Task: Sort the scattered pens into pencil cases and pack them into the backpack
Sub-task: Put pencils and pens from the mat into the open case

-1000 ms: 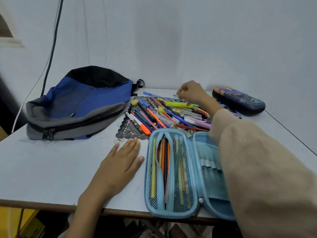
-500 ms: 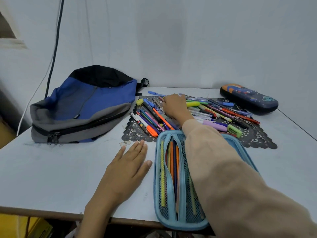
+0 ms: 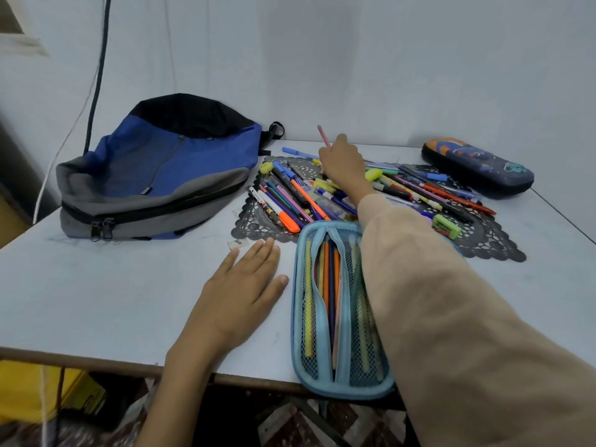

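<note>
Pale wall behind, with a cable hanging down it at the left; below it a pale counter (image 3: 113, 285) carries every task item. The backpack (image 3: 154, 175) lies on its side at far left, its main zip apparently closed. The scattered pens (image 3: 290, 198) are heaped on a black lace mat (image 3: 483, 246) at centre. A dark pencil case (image 3: 477, 167) sits zipped at far right, and a blue pencil case (image 3: 295, 317) lies open at the near edge with several pens in its mesh pocket. The right hand (image 3: 342, 159) is raised over the far side of the heap and pinches a pink pencil (image 3: 323, 136) near one end, the free end pointing up. The left hand (image 3: 242, 285) lies flat on the counter, fingers straight, holding nothing, just beside the blue pencil case but not touching it. Hazards noted:

1. The open case's near end appears to overhang the counter's front edge. The sleeve (image 3: 451, 317) lies across its right half, so drawing the arm back could drag the unsteadied case off and spill its contents.
2. The end-held pencil may swing or slip back into the heap.
3. The forearm passes low over the mat and could sweep pens or the green eraser (image 3: 446, 225) towards the edge.
4. The backpack's zip looks closed, so packing is blocked until it is opened.
</note>
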A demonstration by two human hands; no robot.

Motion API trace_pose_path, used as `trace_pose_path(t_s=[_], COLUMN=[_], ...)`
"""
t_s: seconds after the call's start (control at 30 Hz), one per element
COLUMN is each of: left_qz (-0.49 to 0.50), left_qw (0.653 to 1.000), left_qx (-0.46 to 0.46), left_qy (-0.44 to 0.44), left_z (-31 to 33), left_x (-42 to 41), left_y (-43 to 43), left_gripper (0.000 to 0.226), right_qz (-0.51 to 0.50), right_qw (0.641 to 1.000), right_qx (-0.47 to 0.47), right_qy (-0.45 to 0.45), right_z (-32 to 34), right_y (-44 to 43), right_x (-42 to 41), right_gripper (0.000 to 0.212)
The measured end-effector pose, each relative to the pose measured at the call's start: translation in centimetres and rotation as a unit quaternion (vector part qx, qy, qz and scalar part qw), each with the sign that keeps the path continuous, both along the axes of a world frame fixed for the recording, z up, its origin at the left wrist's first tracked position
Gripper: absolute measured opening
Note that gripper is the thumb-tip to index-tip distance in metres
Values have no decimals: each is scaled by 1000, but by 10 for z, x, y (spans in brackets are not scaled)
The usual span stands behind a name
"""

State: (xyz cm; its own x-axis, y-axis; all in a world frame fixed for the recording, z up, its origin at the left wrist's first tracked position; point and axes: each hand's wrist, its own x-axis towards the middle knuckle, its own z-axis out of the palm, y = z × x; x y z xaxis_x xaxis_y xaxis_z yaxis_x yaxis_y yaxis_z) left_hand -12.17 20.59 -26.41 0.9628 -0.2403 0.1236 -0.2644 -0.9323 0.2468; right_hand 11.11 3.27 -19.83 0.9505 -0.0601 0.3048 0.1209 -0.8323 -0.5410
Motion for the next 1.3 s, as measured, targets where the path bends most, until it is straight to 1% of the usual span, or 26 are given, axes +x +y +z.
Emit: trace_pose_path(t_s=[0.03,0.07,0.17,0.27,0.33,0.43,0.53,0.6,0.73,0.93,1.0,1.03,1.1,1.2,1.3], left_qz=[0,-1,-1,-3,-6,-7,-6,-5,-5,-4,-5,-5,-5,-5,-5], left_qw=[1000,1000,1000,1000,1000,1000,1000,1000,1000,1000,1000,1000,1000,1000,1000], left_qx=[-1,-3,0,-8,-13,-17,-20,-24,-23,-21,-24,-24,-24,-25,-27], left_qy=[-1,-1,2,2,-1,0,0,-2,-1,-1,0,1,3,0,-3], left_z=[0,0,-1,-1,-1,-1,0,0,0,1,1,0,0,0,-1], left_x=[0,0,0,2,3,2,1,1,0,0,0,0,0,1,1], left_y=[0,0,1,2,3,3,3,2,2,3,3,3,3,4,4], left_gripper=[84,84,82,82,81,81,83,83,83,84,84,83,83,83,84], right_qz=[5,14,37,58,80,76,54,34,8,5,10,11,9,15,47], right_qw=[1000,1000,997,987,978,965,964,968,975,966,970,976,991,998,991], right_qx=[23,20,-66,-150,-194,-248,-257,-243,-222,-260,-242,-213,-123,-21,115], right_qy=[6,12,17,-10,-15,-19,-38,-43,-30,9,24,32,45,58,40], right_z=[1,1,-5,-13,-19,-22,-19,-16,-17,-12,-10,-10,-9,-5,7], right_y=[2,4,11,22,30,36,35,33,33,34,31,29,23,12,3], right_x=[1,2,5,5,2,-1,-2,-3,-5,-8,-7,-6,-4,-2,-4], right_gripper=[30,30,26,26,27,26,24,23,22,26,24,22,17,24,11])
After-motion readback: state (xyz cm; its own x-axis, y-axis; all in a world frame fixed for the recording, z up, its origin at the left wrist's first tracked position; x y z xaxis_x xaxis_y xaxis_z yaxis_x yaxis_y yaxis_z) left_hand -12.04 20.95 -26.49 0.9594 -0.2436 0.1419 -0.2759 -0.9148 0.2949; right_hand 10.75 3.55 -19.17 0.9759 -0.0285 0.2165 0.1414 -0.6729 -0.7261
